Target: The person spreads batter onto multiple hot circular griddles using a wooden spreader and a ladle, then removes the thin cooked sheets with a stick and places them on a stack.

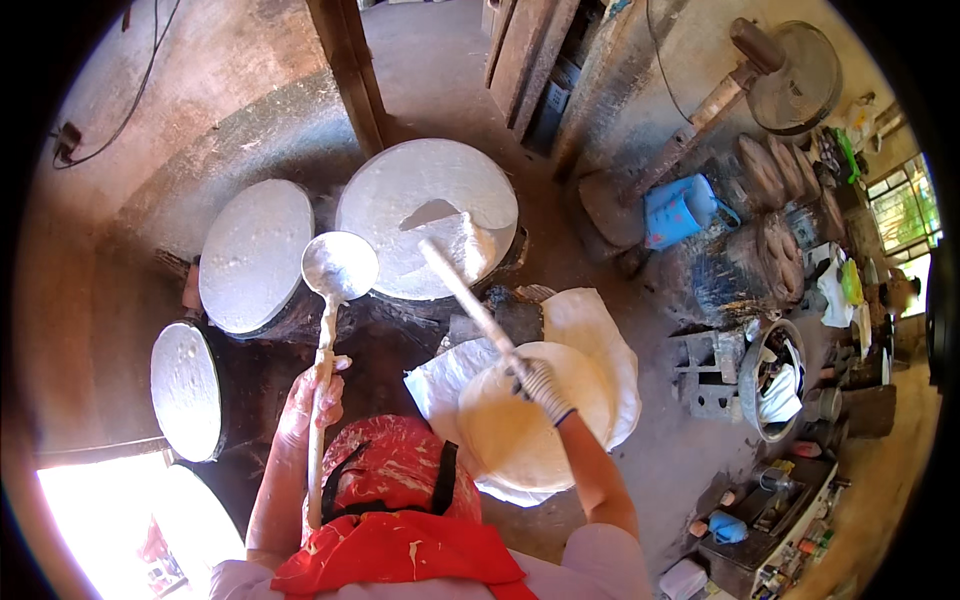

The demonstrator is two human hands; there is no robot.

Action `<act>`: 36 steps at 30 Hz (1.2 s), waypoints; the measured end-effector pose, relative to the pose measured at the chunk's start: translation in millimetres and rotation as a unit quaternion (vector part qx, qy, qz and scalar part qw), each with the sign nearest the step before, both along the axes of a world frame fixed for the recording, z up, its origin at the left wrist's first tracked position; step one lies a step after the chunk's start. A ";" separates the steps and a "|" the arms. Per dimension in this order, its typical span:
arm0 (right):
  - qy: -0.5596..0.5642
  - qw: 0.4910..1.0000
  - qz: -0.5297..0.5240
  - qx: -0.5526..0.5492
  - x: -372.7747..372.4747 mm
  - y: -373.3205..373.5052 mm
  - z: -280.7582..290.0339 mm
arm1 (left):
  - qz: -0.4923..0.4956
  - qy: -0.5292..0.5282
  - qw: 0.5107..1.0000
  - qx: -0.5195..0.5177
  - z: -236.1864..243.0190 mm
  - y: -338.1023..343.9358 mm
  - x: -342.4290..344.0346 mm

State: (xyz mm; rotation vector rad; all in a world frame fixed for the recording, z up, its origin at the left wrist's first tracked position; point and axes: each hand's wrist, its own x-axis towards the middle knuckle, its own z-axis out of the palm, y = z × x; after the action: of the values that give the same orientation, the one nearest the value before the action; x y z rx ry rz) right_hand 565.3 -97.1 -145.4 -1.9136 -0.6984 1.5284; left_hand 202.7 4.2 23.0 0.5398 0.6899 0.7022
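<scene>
Floor (655,440): concrete block (714,402), blue jug (680,213); left fingers (332,394) grip ladle (340,266).

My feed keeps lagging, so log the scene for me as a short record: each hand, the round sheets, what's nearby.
Left hand: closed around a ladle handle
Right hand: gloved, gripping a stick
Largest white sheet: gap and fold near stick's end
Other white sheets: along the left
Below right hand: pale round thing on white cloth, kind unclear
Far right: blue bucket
</scene>
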 end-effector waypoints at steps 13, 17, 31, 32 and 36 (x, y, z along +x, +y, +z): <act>0.005 1.000 -0.014 -0.023 27.6 25.4 7.4 | -0.027 0.012 0.999 -0.014 -2.7 4.3 -7.5; -0.026 0.994 -0.089 0.054 42.5 71.9 14.3 | -0.030 -0.010 1.000 -0.001 -6.1 7.4 -13.5; -0.419 0.886 0.002 0.198 -1.7 101.6 27.3 | -0.021 -0.028 0.999 -0.016 -4.3 8.9 -57.7; -0.427 0.882 0.023 0.199 -15.3 108.1 26.1 | -0.024 -0.036 0.999 -0.026 -6.9 10.5 -59.3; -0.328 0.884 -0.009 0.333 -70.1 125.6 31.4 | -0.040 -0.056 0.997 -0.045 -6.2 14.0 -57.2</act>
State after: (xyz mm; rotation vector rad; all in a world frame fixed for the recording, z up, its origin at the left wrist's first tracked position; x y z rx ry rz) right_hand 495.2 28.5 -114.0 -1.8270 -1.2858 0.4561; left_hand 145.6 18.2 16.8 0.4388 0.5884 0.6191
